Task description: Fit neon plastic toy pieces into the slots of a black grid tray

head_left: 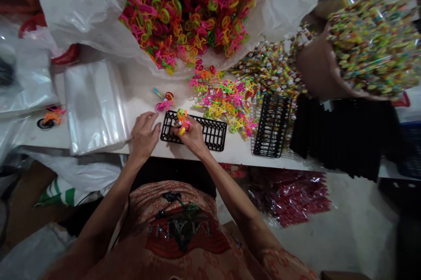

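My right hand (193,134) pinches a small orange, yellow and pink plastic toy (183,123) above a black slotted plastic rack (214,134), which lies lengthwise in front of me. The hand hides the middle of the rack. Just left of the rack, my left hand (145,134) rests on the white table (138,91) with thumb and fingers apart, holding nothing. Beyond the rack's left end lies a pink toy bicycle (165,105) with a red wheel and a blue tube beside it. A loose pile of similar bright toys (226,100) spreads behind the rack.
A large plastic bag (85,12) spills bright toys at the back. Clear plastic bags (95,106) are stacked at left. On the right are a second black rack (272,125), stacked black pieces (342,135) and a bucket (317,62) heaped with wrapped sticks.
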`<state>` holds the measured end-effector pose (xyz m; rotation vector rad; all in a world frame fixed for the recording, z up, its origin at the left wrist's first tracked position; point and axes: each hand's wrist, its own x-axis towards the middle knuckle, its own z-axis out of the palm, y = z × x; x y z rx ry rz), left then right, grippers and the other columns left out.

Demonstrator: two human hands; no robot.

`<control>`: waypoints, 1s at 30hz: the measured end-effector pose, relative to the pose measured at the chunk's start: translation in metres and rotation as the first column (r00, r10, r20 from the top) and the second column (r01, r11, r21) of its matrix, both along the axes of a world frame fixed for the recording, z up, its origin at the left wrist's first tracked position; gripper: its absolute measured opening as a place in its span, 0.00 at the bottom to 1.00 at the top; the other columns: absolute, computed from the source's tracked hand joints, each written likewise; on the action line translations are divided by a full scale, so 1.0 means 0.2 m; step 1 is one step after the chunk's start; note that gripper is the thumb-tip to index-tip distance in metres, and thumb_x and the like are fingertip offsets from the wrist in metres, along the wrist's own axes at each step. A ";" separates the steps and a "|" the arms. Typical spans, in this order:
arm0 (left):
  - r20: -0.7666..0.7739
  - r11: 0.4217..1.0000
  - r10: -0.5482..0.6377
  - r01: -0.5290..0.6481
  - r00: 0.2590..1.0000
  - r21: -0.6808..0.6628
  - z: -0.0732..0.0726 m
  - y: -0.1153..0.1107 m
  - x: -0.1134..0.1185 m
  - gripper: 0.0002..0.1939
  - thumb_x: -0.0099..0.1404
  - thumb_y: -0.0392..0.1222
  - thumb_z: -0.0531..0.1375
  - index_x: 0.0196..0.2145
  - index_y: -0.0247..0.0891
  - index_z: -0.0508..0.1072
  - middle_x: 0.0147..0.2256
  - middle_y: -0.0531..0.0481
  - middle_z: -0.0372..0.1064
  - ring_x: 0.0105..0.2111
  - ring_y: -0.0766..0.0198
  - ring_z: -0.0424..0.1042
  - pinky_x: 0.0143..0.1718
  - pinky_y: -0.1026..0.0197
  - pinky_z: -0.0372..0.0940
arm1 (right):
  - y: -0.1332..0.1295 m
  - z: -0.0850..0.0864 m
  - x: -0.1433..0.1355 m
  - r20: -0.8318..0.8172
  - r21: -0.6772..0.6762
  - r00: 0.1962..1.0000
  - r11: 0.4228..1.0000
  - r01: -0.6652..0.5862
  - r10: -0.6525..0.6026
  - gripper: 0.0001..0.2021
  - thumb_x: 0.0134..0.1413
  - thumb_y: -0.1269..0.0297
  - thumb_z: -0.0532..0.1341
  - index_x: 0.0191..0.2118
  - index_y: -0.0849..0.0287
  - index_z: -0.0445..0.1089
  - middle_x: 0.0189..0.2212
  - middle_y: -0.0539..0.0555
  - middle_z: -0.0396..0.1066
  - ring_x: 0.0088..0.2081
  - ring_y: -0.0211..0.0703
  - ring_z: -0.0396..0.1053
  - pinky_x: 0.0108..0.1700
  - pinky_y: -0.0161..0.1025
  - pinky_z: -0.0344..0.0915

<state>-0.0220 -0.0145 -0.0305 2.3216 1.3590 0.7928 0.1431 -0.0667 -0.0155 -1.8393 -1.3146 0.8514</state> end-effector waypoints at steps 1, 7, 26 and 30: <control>-0.002 0.999 -0.046 0.046 0.999 0.016 -0.01 -0.02 0.00 0.15 0.69 0.43 0.54 0.47 0.37 0.75 0.45 0.43 0.74 0.45 0.57 0.70 0.50 0.54 0.66 | 0.02 0.00 -0.01 -0.025 0.011 0.999 1.000 0.025 -0.025 0.04 0.49 0.68 0.62 0.26 0.56 0.67 0.30 0.51 0.70 0.34 0.42 0.69 0.40 0.38 0.65; 0.019 0.984 -0.126 0.122 0.992 0.128 -0.08 -0.12 0.02 0.07 0.67 0.39 0.59 0.33 0.38 0.76 0.39 0.46 0.76 0.39 0.58 0.70 0.42 0.57 0.66 | 0.15 -0.04 -0.05 -0.042 0.042 0.993 0.992 0.116 -0.114 0.03 0.52 0.65 0.61 0.29 0.57 0.69 0.27 0.49 0.71 0.31 0.39 0.67 0.34 0.34 0.62; -0.006 0.980 -0.091 0.091 0.996 0.176 -0.08 -0.25 0.04 0.06 0.66 0.37 0.60 0.30 0.38 0.73 0.35 0.45 0.73 0.35 0.58 0.67 0.37 0.56 0.63 | 0.11 -0.05 -0.03 0.336 -0.018 0.931 0.989 -0.146 0.144 0.05 0.54 0.72 0.57 0.29 0.58 0.65 0.29 0.51 0.66 0.31 0.40 0.64 0.32 0.34 0.53; -0.035 0.980 -0.073 0.078 0.997 0.181 -0.09 -0.25 0.05 0.07 0.66 0.37 0.59 0.29 0.39 0.73 0.35 0.45 0.73 0.35 0.58 0.67 0.37 0.56 0.62 | 0.10 -0.05 -0.07 0.394 -0.053 0.909 0.991 -0.123 0.134 0.04 0.56 0.71 0.56 0.33 0.59 0.67 0.32 0.54 0.69 0.31 0.40 0.65 0.31 0.34 0.53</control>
